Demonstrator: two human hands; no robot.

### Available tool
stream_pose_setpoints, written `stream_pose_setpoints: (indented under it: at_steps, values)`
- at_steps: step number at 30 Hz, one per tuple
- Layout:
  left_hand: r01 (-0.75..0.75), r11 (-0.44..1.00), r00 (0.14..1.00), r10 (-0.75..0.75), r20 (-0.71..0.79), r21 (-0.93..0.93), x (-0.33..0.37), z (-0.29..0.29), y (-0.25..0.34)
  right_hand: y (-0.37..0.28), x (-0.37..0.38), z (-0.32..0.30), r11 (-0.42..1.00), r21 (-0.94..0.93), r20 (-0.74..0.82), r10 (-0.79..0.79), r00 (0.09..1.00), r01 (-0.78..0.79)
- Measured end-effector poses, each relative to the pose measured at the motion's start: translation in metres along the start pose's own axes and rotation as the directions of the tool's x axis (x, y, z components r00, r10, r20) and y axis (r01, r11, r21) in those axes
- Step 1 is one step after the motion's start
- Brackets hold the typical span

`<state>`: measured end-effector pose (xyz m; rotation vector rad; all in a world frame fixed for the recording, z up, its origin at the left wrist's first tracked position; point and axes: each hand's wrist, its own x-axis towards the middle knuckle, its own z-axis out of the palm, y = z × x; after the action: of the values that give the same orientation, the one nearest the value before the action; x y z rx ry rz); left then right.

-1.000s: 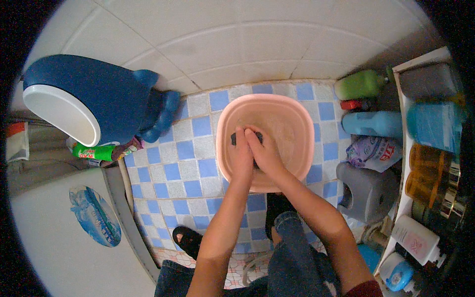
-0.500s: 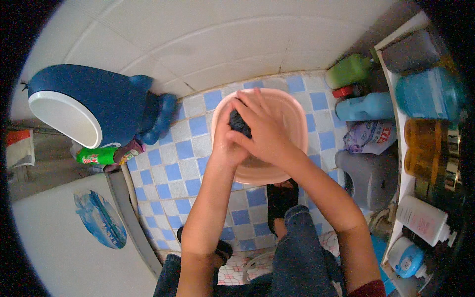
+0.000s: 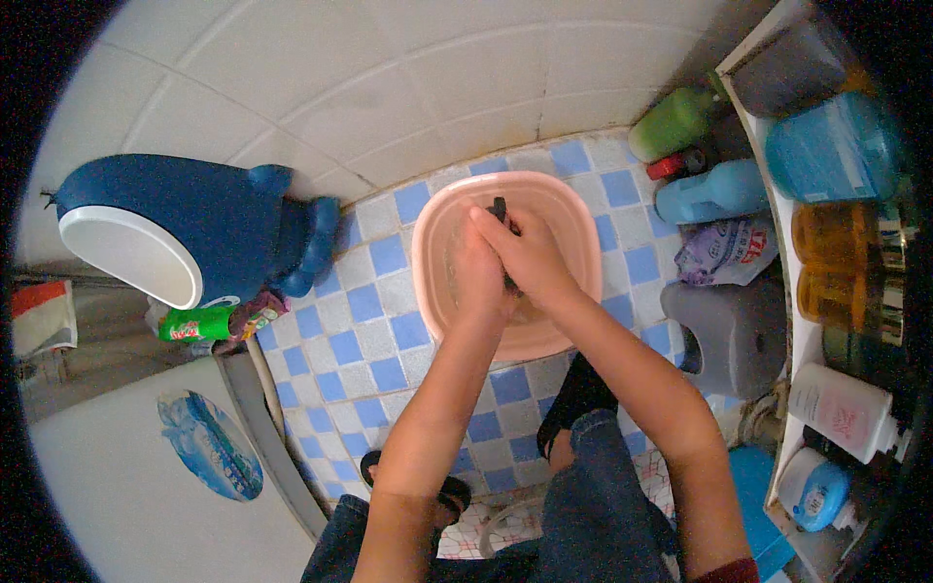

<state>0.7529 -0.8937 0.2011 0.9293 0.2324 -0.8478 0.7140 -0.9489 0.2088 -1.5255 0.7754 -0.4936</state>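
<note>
Over a pink plastic basin (image 3: 424, 291) on the tiled floor, my hands are pressed together around a small dark wad of cloth (image 3: 500, 207). My left hand (image 3: 476, 267) lies along its left side, closed against it. From the right, my right hand (image 3: 536, 260) wraps over the wad with the thumb across the top. Only a dark tip above the fingers and a bit lower between the palms show; the rest is hidden. The basin seems to hold shallow, cloudy water.
A blue whale-shaped urinal (image 3: 185, 223) is on the left, above a green packet (image 3: 199, 324). To the right stand a green bottle (image 3: 675, 124), a light blue bottle (image 3: 711, 190), a grey stool (image 3: 729, 335) and a shelf (image 3: 792, 282) of bottles. A white tiled wall rises behind.
Both hands have turned and closed more tightly, so less of the dark cloth shows. My left hand has shifted right, and my right fingers have folded down. The view has tilted slightly.
</note>
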Motion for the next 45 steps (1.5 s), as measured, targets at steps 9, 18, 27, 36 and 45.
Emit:
stream_pose_setpoints:
  at_steps: [9,18,27,36,45]
  values:
    - [-0.196,0.89,0.961,0.259,-0.102,0.413,-0.003,-0.016,-0.03,0.006,-0.01,-0.003,0.977,-0.102,0.055,0.194,0.979,-0.188]
    - [-0.131,0.902,0.955,0.226,-0.193,0.411,-0.027,-0.051,-0.062,0.059,-0.047,0.0,0.945,-0.12,0.082,0.315,0.946,-0.304]
    - [-0.075,0.828,0.971,0.187,-0.147,0.556,-0.023,-0.071,-0.076,0.107,-0.041,0.0,0.908,-0.307,0.178,0.35,0.92,-0.286]
    - [0.276,0.947,0.954,-0.249,0.165,-0.164,-0.043,-0.084,-0.028,0.066,-0.068,-0.035,0.789,-0.474,0.241,-0.311,0.919,0.391]
    - [0.203,0.84,0.979,-0.158,-0.132,0.504,-0.063,-0.089,-0.044,0.101,-0.054,-0.047,0.969,0.094,-0.058,0.236,0.97,-0.23]
